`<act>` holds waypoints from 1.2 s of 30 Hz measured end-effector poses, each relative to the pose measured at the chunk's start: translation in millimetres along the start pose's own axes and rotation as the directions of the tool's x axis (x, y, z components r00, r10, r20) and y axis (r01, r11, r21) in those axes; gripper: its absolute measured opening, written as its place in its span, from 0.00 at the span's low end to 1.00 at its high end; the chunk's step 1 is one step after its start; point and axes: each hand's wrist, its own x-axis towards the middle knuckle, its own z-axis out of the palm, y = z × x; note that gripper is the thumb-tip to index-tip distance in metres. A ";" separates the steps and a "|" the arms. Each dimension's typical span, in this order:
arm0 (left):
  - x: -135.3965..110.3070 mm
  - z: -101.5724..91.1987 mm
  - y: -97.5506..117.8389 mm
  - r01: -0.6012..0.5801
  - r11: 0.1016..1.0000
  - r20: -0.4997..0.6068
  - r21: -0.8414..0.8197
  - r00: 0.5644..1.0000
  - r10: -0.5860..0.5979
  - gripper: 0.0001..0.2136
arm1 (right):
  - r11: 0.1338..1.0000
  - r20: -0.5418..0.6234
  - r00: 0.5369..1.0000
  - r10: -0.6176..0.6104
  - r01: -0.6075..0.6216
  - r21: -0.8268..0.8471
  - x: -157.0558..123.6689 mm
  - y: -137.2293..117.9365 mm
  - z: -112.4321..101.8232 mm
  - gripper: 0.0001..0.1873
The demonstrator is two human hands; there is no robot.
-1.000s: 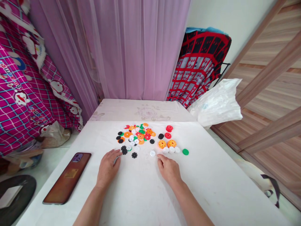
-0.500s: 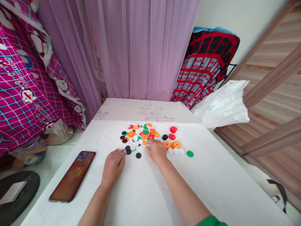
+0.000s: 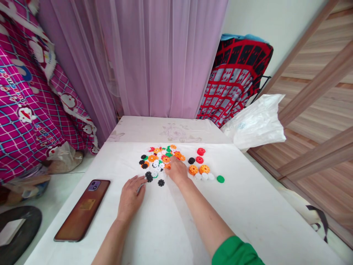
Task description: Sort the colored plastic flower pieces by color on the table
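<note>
A pile of notched plastic discs [image 3: 157, 163] in orange, white, green, red and black lies on the white-covered table [image 3: 162, 228]. My right hand [image 3: 177, 170] reaches over the pile's right side, fingers bent down and close together among the orange and red pieces. Whatever is between those fingertips is hidden. My left hand [image 3: 131, 193] rests on the cloth with fingers stretched out and thumb apart. Its fingertips are beside black discs [image 3: 149, 176] at the pile's near left. Another black disc [image 3: 161, 183] lies between the hands.
Right of the pile, discs sit grouped by colour: red [image 3: 201, 151], black [image 3: 191, 161], orange [image 3: 204, 169], white [image 3: 204, 176] and green [image 3: 220, 179]. A phone [image 3: 82, 211] lies at the table's left. Beyond the right edge is a white plastic bag [image 3: 255, 121].
My right hand has moved farther into the pile, now covering some red and orange pieces. My left hand stays by the black discs. The view has shifted slightly.
</note>
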 end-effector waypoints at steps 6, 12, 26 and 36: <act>-0.8 -0.3 -0.2 -0.009 1.000 -0.002 0.008 1.000 0.009 0.14 | 0.996 -0.084 0.995 0.053 -0.046 0.083 -16.3 47.3 -26.5 0.23; 0.4 -1.2 0.6 -0.011 1.000 0.000 0.003 1.000 0.011 0.13 | 0.992 -0.118 0.987 0.111 -0.102 0.076 -19.1 92.1 -35.5 0.21; 1.1 -0.7 -0.7 -0.005 1.000 0.007 0.002 1.000 0.005 0.14 | 0.999 -0.108 0.994 -0.002 -0.002 -0.039 -40.2 89.1 -24.6 0.15; 1.0 -1.5 0.4 -0.015 1.000 -0.016 -0.006 1.000 0.015 0.14 | 0.988 0.181 0.974 0.134 -0.118 -0.095 -35.9 66.1 -20.2 0.16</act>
